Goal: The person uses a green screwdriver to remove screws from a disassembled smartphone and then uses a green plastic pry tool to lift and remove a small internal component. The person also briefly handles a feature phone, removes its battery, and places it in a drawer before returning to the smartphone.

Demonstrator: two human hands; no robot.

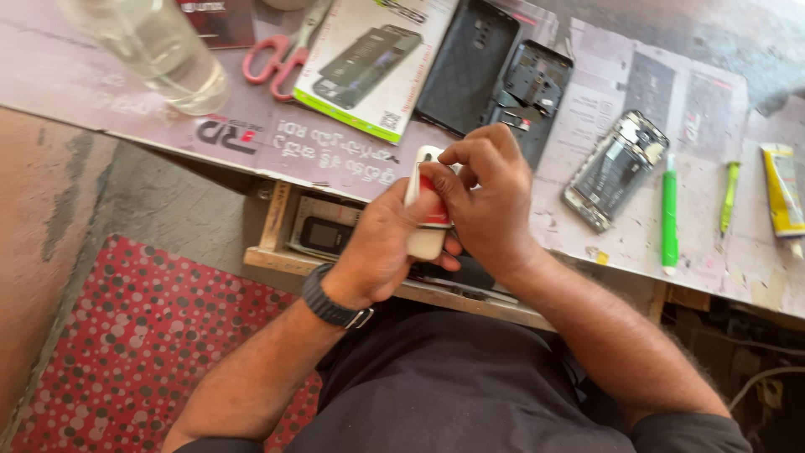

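Over the open drawer (pixel 285 252) at the front edge of the surface (pixel 251 138), a small white bottle with a red band (pixel 426 214) is being held upright between both hands. Left hand (pixel 381 247) is wrapping around the bottle's lower body from behind, fingers closed on it; a dark watch (pixel 331 304) is sitting on that wrist. Right hand (pixel 486 197) is gripping the upper part, fingertips (pixel 449 159) pinching at the white cap end.

Just behind the hands, a dark phone frame (pixel 532 92) is lying on the surface, and beside it to the left a black back cover (pixel 465 63). Further left, a white and green retail box showing a phone case (pixel 369 59) is lying flat, with red-handled scissors (pixel 281 54) touching its left edge. A clear glass (pixel 155 46) is standing at the far left.

To the right of the hands, an opened phone body with exposed internals (pixel 616 168) is lying tilted. Near it, a green pen-like tool (pixel 668 214), then a thinner yellow-green tool (pixel 729 197), then a yellow tube (pixel 784 189) at the frame edge.

Inside the drawer, a small dark handset (pixel 323 235) is resting. Below, a red dotted mat (pixel 142 344) is covering the floor.
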